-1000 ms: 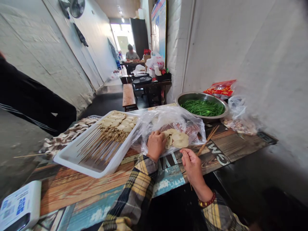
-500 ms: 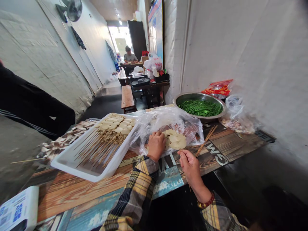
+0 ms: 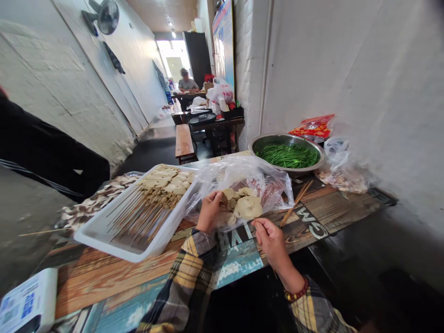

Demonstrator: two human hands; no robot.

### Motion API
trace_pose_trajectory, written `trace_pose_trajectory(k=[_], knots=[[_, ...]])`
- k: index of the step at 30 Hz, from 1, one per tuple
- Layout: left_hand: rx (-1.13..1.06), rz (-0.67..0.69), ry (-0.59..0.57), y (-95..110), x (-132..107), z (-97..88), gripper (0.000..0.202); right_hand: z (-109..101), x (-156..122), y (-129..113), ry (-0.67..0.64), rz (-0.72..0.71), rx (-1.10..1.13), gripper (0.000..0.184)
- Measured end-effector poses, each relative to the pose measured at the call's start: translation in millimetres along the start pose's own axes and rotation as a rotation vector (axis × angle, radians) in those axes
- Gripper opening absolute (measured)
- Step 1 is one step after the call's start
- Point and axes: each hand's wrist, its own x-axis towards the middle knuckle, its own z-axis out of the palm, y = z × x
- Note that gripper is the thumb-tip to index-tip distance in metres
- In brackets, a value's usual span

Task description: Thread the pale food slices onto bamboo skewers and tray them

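- The pale slices on the skewer (image 3: 248, 208) are in front of you, over the near edge of the open plastic bag (image 3: 236, 169), face up and overlapping.
- Your right hand (image 3: 272, 240) pinches that skewer between thumb and fingers just below the slices; its lower end shows near your palm.
- Your left hand (image 3: 209, 212) is at the left of the loose pale slices (image 3: 229, 194), fingertips touching one; you can't tell from here whether they have closed on it.
- The step in hand looks like threading slices onto the stick. Adding another would call for a single slice, parted from the pile and held flat to the point, while your right hand keeps the stick steady.
- Left of the bag is the white tray (image 3: 135, 254), with finished-looking skewers (image 3: 138, 215) in it, slices at the far end and sticks toward you.
- Right of the bag, bare sticks (image 3: 294, 203) lie on the wood-pattern tabletop (image 3: 114, 277).
- Beyond them is the steel bowl (image 3: 294, 172) of long green stalks (image 3: 289, 156), with a red packet (image 3: 314, 127) behind it and a knotted clear bag (image 3: 343, 175) to its right.
- Left of the tray lie mushroom-like pieces (image 3: 86, 203).
- At far left are someone's dark trousers (image 3: 52, 143); another person (image 3: 188, 84) sits at a far table.
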Motion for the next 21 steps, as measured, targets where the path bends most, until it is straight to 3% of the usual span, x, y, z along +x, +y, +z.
trace_pose_trajectory(k=[4, 10, 21], knots=[[-0.166, -0.097, -0.047, 8, -11, -2.5, 0.037, -3, -2, 0, -0.101, 0.006, -0.057, 0.031], [-0.188, -0.107, -0.086, 12, -16, -1.9, 0.037, -4, -3, 3, -0.145, 0.018, -0.118, 0.030], [-0.081, -0.001, 0.109, 16, -16, -5.1, 0.034, -3, -6, -2, -0.240, -0.034, -0.286, 0.030]])
